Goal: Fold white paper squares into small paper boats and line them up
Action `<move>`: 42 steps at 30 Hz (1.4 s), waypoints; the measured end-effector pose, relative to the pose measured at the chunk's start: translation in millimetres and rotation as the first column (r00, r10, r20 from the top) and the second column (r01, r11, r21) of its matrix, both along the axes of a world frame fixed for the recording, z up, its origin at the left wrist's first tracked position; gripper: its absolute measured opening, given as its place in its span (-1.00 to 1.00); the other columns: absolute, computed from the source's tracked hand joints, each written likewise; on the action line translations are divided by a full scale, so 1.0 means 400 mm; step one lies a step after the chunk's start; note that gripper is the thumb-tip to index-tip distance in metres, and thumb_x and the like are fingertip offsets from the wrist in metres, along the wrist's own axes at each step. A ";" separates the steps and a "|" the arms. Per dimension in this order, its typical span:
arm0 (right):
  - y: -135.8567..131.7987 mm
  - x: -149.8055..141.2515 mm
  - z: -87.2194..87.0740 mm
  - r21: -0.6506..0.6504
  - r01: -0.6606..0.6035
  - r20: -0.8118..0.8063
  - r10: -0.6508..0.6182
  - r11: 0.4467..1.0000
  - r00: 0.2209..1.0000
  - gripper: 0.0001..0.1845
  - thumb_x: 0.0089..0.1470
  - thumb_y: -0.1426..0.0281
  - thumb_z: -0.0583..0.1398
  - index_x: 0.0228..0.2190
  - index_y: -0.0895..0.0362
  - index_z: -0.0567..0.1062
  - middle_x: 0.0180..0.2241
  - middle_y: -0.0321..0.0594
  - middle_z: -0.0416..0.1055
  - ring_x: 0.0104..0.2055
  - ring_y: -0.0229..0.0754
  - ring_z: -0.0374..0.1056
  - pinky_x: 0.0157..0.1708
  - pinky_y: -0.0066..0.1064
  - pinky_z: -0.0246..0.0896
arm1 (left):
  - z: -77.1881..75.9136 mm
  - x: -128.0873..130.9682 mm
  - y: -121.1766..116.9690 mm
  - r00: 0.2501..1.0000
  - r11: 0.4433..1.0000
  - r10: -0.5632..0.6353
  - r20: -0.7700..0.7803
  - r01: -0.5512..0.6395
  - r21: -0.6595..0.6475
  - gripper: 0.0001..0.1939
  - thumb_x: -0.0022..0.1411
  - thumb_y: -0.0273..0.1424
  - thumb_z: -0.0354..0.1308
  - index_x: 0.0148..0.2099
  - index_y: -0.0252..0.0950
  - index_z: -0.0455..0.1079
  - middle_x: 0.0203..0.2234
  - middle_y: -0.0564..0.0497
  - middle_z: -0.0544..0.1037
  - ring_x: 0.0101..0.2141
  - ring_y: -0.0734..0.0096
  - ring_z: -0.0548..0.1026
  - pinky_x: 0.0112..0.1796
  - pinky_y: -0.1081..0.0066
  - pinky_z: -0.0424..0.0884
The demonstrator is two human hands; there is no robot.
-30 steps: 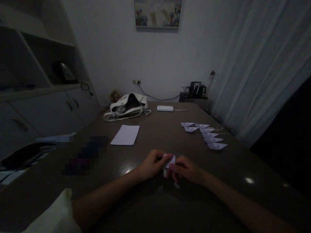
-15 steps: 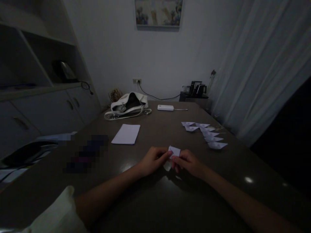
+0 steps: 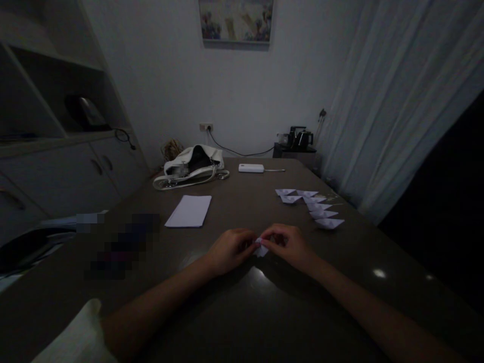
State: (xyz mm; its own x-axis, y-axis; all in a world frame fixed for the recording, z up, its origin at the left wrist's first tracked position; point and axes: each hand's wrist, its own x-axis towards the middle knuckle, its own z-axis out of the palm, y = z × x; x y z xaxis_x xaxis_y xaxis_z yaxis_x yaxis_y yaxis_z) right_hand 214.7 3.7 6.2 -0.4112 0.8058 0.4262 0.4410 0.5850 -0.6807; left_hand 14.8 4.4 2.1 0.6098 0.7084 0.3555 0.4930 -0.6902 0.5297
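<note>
Okay, we're likely mid-fold: our left hand (image 3: 232, 252) and right hand (image 3: 289, 248) pinch the folded paper (image 3: 261, 250), nearer us than the paper boats (image 3: 318, 207); next crease wants steady grip.

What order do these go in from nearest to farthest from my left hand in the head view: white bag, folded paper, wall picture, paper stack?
1. Folded paper: touching your left hand, on its right.
2. Paper stack: ahead, to the left.
3. White bag: beyond the stack.
4. Wall picture: high on the far wall.
</note>
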 end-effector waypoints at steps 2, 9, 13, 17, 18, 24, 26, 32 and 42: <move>0.000 -0.002 -0.005 0.009 0.004 0.002 -0.004 1.000 1.000 -0.85 0.00 0.31 0.24 -0.43 0.14 0.55 -0.54 -0.27 0.40 -0.55 -0.33 0.16 -0.55 -0.48 0.05 | -0.005 0.001 0.002 0.997 1.000 0.015 0.080 -0.015 -0.006 -0.79 0.26 -0.29 0.04 -0.27 -0.32 0.40 -0.51 0.05 0.41 -0.50 0.49 0.34 -0.46 0.55 0.21; 0.004 -0.003 -0.006 0.029 0.023 -0.007 -0.023 0.999 1.000 -0.81 0.00 0.26 0.24 -0.46 0.14 0.56 -0.55 -0.25 0.40 -0.55 -0.31 0.18 -0.55 -0.47 0.05 | -0.002 0.007 0.002 0.981 0.996 0.086 0.173 -0.080 -0.046 -0.84 0.18 -0.32 0.15 -0.32 -0.32 0.46 -0.51 0.04 0.49 -0.50 0.47 0.38 -0.45 0.54 0.23; 0.003 -0.008 -0.001 0.061 0.021 -0.039 -0.019 0.998 0.999 -0.84 0.00 0.31 0.24 -0.48 0.15 0.54 -0.53 -0.25 0.40 -0.53 -0.31 0.19 -0.54 -0.47 0.06 | 0.002 0.009 0.001 0.974 0.993 0.113 0.198 -0.106 -0.042 -0.80 0.19 -0.32 0.14 -0.39 -0.33 0.47 -0.54 0.03 0.49 -0.49 0.46 0.39 -0.46 0.53 0.22; 0.000 -0.010 -0.002 0.079 0.018 -0.078 -0.012 0.997 0.997 -0.85 0.00 0.32 0.24 -0.48 0.15 0.53 -0.52 -0.25 0.41 -0.53 -0.30 0.21 -0.55 -0.47 0.06 | 0.002 0.010 0.000 0.962 0.994 0.108 0.252 -0.104 -0.028 -0.80 0.18 -0.31 0.15 -0.39 -0.33 0.47 -0.53 0.02 0.49 -0.48 0.45 0.39 -0.45 0.52 0.23; -0.001 -0.010 -0.002 0.079 0.019 -0.085 -0.012 0.997 0.996 -0.85 0.00 0.32 0.23 -0.48 0.14 0.53 -0.52 -0.25 0.41 -0.53 -0.30 0.21 -0.55 -0.47 0.06 | 0.001 0.010 -0.001 0.959 0.994 0.107 0.263 -0.103 -0.029 -0.80 0.19 -0.31 0.15 -0.39 -0.33 0.47 -0.53 0.02 0.49 -0.48 0.45 0.39 -0.44 0.52 0.23; -0.001 -0.005 0.004 0.049 0.044 -0.155 -0.036 0.998 0.987 -0.86 0.02 0.32 0.21 -0.48 0.13 0.51 -0.47 -0.21 0.44 -0.48 -0.27 0.29 -0.54 -0.46 0.12 | 0.002 0.008 0.003 0.924 0.987 0.135 0.357 -0.094 -0.130 -0.82 0.17 -0.32 0.16 -0.39 -0.33 0.47 -0.49 0.00 0.53 -0.46 0.42 0.42 -0.42 0.49 0.27; 0.005 -0.002 0.004 0.001 0.054 -0.189 -0.052 0.999 0.980 -0.86 0.02 0.31 0.21 -0.46 0.13 0.50 -0.45 -0.20 0.45 -0.44 -0.24 0.33 -0.50 -0.45 0.17 | 0.001 0.006 0.008 0.888 0.976 0.166 0.428 -0.088 -0.197 -0.81 0.15 -0.32 0.17 -0.40 -0.34 0.46 -0.48 -0.02 0.53 -0.44 0.40 0.45 -0.39 0.47 0.31; 0.025 0.007 -0.011 -0.173 0.056 -0.294 -0.106 0.983 0.950 -0.81 0.03 0.26 0.19 -0.41 0.15 0.44 -0.48 -0.24 0.42 -0.43 -0.23 0.35 -0.47 -0.44 0.22 | -0.007 -0.002 0.029 0.757 0.935 0.298 0.581 -0.109 -0.336 -0.81 0.13 -0.30 0.17 -0.35 -0.35 0.40 -0.46 0.00 0.49 -0.41 0.39 0.45 -0.37 0.46 0.35; 0.034 0.010 -0.020 -0.167 0.069 -0.377 -0.129 0.984 0.917 -0.78 0.04 0.24 0.19 -0.39 0.15 0.38 -0.43 -0.19 0.45 -0.39 -0.22 0.38 -0.39 -0.40 0.29 | -0.021 0.006 0.049 0.578 0.885 0.383 0.721 -0.006 -0.465 -0.68 0.00 -0.18 0.24 -0.40 -0.32 0.27 -0.47 0.03 0.46 -0.41 0.41 0.43 -0.39 0.46 0.37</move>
State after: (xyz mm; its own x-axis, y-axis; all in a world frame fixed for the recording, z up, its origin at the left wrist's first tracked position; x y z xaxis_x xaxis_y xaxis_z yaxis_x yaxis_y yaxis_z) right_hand 218.5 17.3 -1.8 -0.1539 0.8996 0.4087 0.1780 0.4321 -0.8841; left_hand 17.4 23.9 -6.5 0.0577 0.9544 0.2930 -0.1432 -0.2825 0.9485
